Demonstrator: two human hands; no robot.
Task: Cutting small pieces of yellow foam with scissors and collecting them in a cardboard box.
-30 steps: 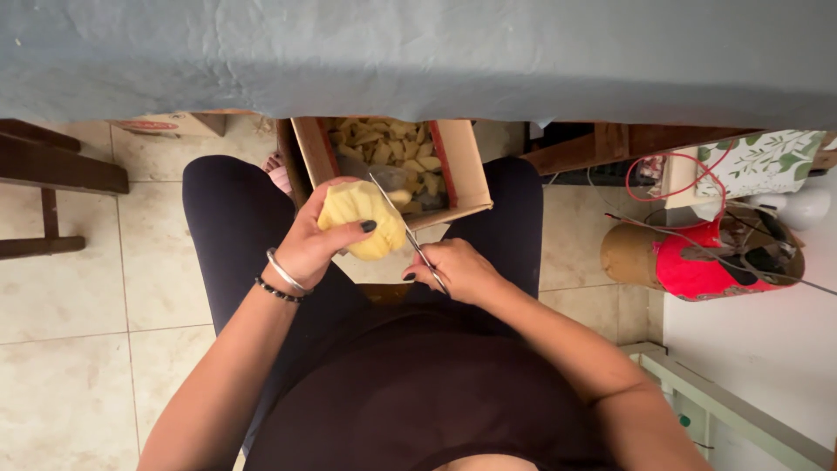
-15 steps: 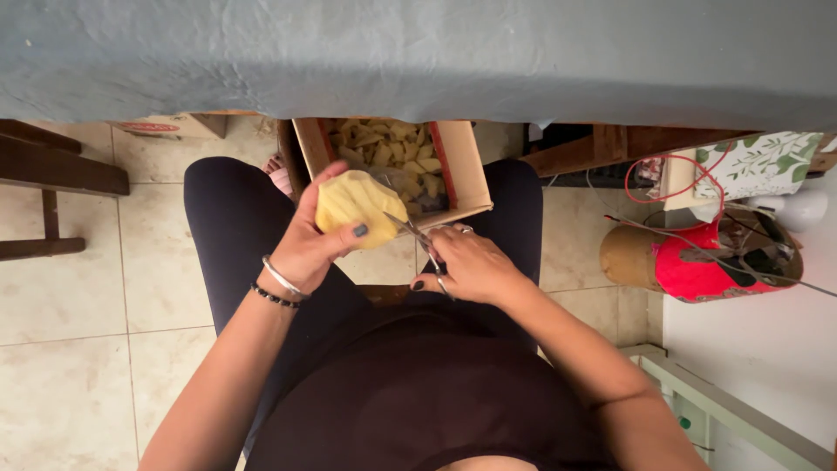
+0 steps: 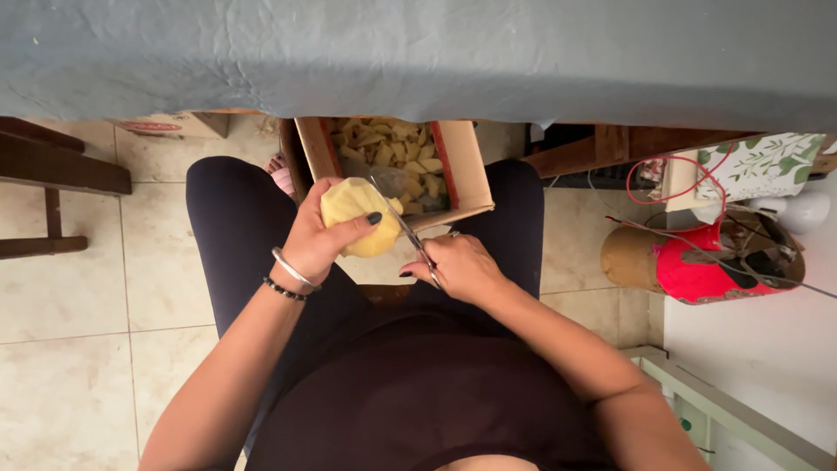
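Note:
My left hand grips a pale yellow piece of foam, held over my lap. My right hand holds a pair of scissors, their blades pointing up and left against the foam's right edge. Just beyond both hands, an open cardboard box sits on the floor between my knees, filled with several small yellow foam scraps. I am seated, with dark trousers and a dark top below the hands.
A table edge draped in blue-grey cloth runs across the top. A red and brown cylindrical holder with wires lies at the right, by a leaf-patterned box. Dark wooden furniture stands at left on the tiled floor.
The foam piece has been turned in my left hand and sits slightly lower than half a second ago. The scissors stay at its right edge, and my right hand has barely shifted.

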